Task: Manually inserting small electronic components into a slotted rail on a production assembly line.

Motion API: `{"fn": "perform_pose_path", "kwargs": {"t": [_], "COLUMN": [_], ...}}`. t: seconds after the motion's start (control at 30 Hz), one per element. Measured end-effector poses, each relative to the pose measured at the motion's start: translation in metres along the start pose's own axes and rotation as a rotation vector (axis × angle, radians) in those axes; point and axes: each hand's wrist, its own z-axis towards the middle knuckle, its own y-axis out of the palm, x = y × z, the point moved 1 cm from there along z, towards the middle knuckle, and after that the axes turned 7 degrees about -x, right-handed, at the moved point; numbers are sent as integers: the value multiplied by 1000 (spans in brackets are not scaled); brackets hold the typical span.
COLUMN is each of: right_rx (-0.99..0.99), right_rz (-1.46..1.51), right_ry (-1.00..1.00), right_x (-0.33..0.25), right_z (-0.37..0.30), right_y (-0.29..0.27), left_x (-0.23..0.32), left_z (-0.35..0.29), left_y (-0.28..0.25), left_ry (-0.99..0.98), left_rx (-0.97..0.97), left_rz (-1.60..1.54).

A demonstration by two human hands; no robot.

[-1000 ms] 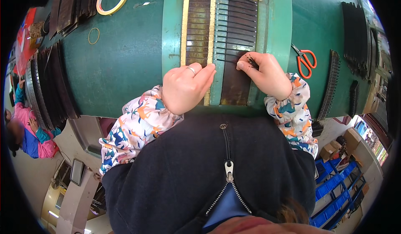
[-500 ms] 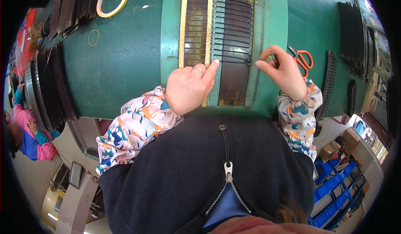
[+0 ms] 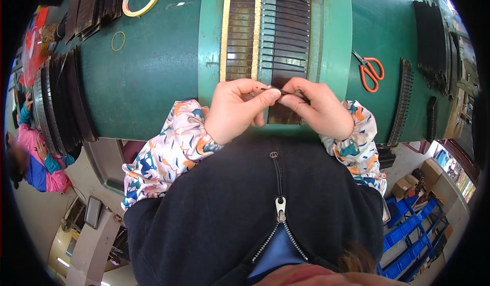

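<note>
Between my fingertips, over the near part of a dark brown plate [image 3: 284, 113], I hold a thin black strip [image 3: 283, 92]. My left hand [image 3: 232, 107] pinches one end of it with thumb and finger. The other end is pinched in my right hand [image 3: 326, 110]; fingers partly cover the strip. Farther up, several similar black strips [image 3: 291, 30] lie crosswise in a row over the brown plate. Beside it, to the left, is a second brown slatted panel [image 3: 241, 36] with yellow edge bars. Both rest on a light green board [image 3: 334, 30].
Orange-handled scissors [image 3: 365, 65] lie right of the board. A tape roll [image 3: 136, 14] and a rubber band [image 3: 124, 41] lie to the left. Stacks of dark strips stand at far left [image 3: 61, 102] and far right [image 3: 431, 41]. Another person in pink [image 3: 53, 176] is at the left.
My right hand has moved left and down to meet my left hand. My left hand has lifted its pointing finger off the plate's edge, and both now pinch a black strip.
</note>
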Motion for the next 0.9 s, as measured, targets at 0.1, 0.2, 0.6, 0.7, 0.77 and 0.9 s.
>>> {"fn": "perform_pose_path", "kwargs": {"t": [0.1,0.2,0.6,0.7,0.77,0.9], "right_rx": [46,210,289,308,316,329], "right_rz": [-36,-66,-169,-166,-164,-196], "right_ry": [147,167,190,195,197,200], "right_x": [-3,0,24,26,27,27], "right_z": [-4,-2,7,6,6,7], "right_y": [-5,-7,-11,-10,-9,-8], "left_x": [4,2,-15,-14,-14,-15], "left_z": [1,3,3,4,3,3], "left_y": [-3,-10,-20,-19,-18,-19], "left_ry": [-109,-154,751,765,767,767], "left_rx": [35,61,228,215,205,221], "left_rz": [-17,87,1370,1403,1420,1446]}}
